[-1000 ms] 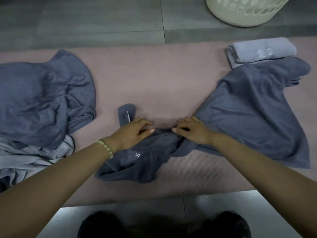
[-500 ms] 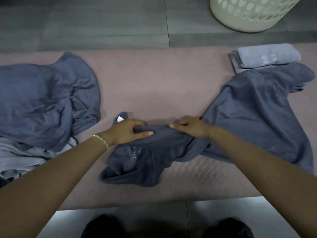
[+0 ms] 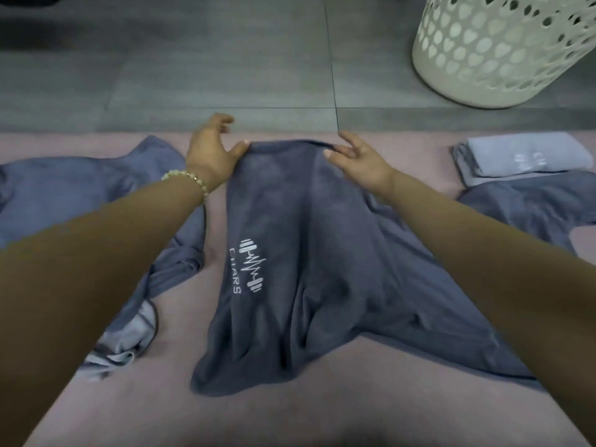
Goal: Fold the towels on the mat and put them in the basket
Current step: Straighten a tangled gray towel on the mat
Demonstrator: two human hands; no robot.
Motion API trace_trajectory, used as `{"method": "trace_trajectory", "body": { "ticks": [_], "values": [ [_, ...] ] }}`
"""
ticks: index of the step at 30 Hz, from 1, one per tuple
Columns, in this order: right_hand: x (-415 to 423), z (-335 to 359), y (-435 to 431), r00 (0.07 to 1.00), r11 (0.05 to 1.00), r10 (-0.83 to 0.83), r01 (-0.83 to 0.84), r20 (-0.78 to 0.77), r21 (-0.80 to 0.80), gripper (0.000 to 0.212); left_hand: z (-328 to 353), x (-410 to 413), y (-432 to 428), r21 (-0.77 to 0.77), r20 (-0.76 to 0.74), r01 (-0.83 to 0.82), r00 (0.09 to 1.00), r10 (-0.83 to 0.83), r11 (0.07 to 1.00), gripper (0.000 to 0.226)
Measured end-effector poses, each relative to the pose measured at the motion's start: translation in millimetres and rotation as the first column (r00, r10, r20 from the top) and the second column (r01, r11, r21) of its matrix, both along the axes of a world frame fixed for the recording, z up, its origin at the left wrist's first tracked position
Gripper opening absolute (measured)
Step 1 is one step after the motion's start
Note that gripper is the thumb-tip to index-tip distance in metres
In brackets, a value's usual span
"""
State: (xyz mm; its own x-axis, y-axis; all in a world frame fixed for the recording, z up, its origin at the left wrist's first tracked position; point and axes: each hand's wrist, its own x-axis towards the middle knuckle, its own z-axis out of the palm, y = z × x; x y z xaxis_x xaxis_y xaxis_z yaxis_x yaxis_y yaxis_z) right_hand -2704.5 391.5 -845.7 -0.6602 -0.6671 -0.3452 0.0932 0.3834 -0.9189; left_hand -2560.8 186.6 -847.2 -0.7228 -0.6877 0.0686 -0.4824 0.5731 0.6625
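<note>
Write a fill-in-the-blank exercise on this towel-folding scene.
The left hand and right hand pinch the dark grey towel printed with a ____ logo.
The beaded gold bracelet circles the ____ wrist.
The folded light grey towel lies at the pink foam mat's ____ end.
Missing: white; left; right.

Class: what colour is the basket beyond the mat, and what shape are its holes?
Cream-white basket, pierced with heart-shaped holes; clearest in the head view.
</note>
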Motion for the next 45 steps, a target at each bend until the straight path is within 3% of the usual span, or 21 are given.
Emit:
{"method": "trace_trajectory", "body": {
  "ticks": [3,6,8,10,13,16,18,20,22,25,28,30,31,34,36,39,42,44,45],
  "values": [
    [21.8,-17.7,13.6,0.999,0.996,0.038,-0.037,-0.019,0.083,0.058,-24.8,23.3,21.7,0.060,0.159,-0.152,0.977,0.141,0.987,0.069],
    [59.5,-43.7,33.4,1.000,0.993,0.017,-0.019,0.017,0.112,0.034,-76.5,70.2,45.5,0.211,0.494,-0.263,0.859,0.130,0.941,0.076],
    [92.3,-60.2,42.1,0.991,0.991,0.040,-0.055,0.128,0.121,0.016,-95.7,102.1,61.0,0.320,0.597,-0.313,0.799,0.066,0.894,0.078],
    [122.4,-72.5,45.8,0.981,0.976,0.101,-0.130,0.165,0.177,0.008,-101.9,126.8,74.8,0.324,0.573,-0.306,0.816,0.072,0.895,0.069],
    [155.3,-84.7,42.3,0.981,0.929,0.183,-0.193,0.064,0.315,0.024,-103.9,147.7,93.4,0.321,0.526,-0.242,0.849,0.040,0.916,0.052],
    [170.5,-94.1,33.6,0.927,0.778,0.335,-0.174,-0.166,0.604,0.047,-101.3,157.1,105.0,0.508,0.475,-0.271,0.880,-0.003,0.818,0.044],
    [170.8,-97.4,28.4,0.892,0.692,0.383,-0.106,-0.239,0.714,0.046,-98.4,159.1,109.6,0.628,0.376,-0.269,0.926,0.018,0.730,0.036],
    [169.1,-100.0,23.9,0.929,0.738,0.343,-0.176,-0.138,0.651,0.036,-90.5,158.9,110.2,0.700,0.235,-0.228,0.968,0.083,0.677,0.024],
    [174.7,-92.0,17.1,0.962,0.867,0.266,-0.268,0.064,0.420,0.031,-80.8,163.8,98.9,0.731,0.091,-0.203,0.975,0.202,0.652,0.017],
    [184.6,-74.2,-1.2,0.944,0.940,0.282,-0.307,0.171,0.147,0.022,-60.9,180.9,58.0,0.787,-0.041,-0.166,0.947,0.320,0.594,0.021],
    [185.4,-68.8,-10.4,0.909,0.928,0.335,-0.365,0.249,0.082,0.008,-45.1,203.7,10.0,0.743,-0.079,-0.195,0.924,0.374,0.640,0.016],
    [180.7,-75.1,-2.7,0.927,0.924,0.342,-0.362,0.157,0.122,0.026,-44.2,213.9,-5.9,0.702,-0.044,-0.255,0.916,0.398,0.665,0.017],
    [178.8,-76.1,3.7,0.947,0.941,0.310,-0.318,0.082,0.119,0.025,-43.9,217.4,-5.4,0.679,0.018,-0.293,0.924,0.383,0.673,0.016],
    [175.4,-78.6,32.3,0.956,0.952,0.292,-0.288,-0.034,0.103,0.009,-58.4,238.1,3.0,0.490,0.276,-0.303,0.943,0.184,0.818,0.029],
    [178.7,-80.2,54.8,0.907,0.887,0.416,-0.390,-0.060,0.247,0.018,-70.0,257.3,6.4,0.350,0.332,-0.248,0.935,0.128,0.904,0.036],
    [190.3,-89.9,81.9,0.779,0.744,0.601,-0.463,-0.178,0.482,0.036,-77.9,272.1,16.2,0.238,0.258,-0.174,0.960,0.110,0.956,0.039],
    [197.5,-97.3,85.5,0.704,0.737,0.629,-0.404,-0.330,0.542,0.028,-74.4,269.3,33.5,0.301,0.100,-0.262,0.965,0.243,0.917,0.033],
    [198.6,-92.7,79.2,0.742,0.740,0.613,-0.421,-0.270,0.524,0.014,-72.1,270.8,35.0,0.322,0.072,-0.352,0.935,0.348,0.879,0.033],
    [200.2,-87.5,74.1,0.795,0.758,0.583,-0.460,-0.166,0.463,0.013,-70.3,273.9,32.8,0.308,0.086,-0.385,0.922,0.378,0.870,0.035]
  ]
}}
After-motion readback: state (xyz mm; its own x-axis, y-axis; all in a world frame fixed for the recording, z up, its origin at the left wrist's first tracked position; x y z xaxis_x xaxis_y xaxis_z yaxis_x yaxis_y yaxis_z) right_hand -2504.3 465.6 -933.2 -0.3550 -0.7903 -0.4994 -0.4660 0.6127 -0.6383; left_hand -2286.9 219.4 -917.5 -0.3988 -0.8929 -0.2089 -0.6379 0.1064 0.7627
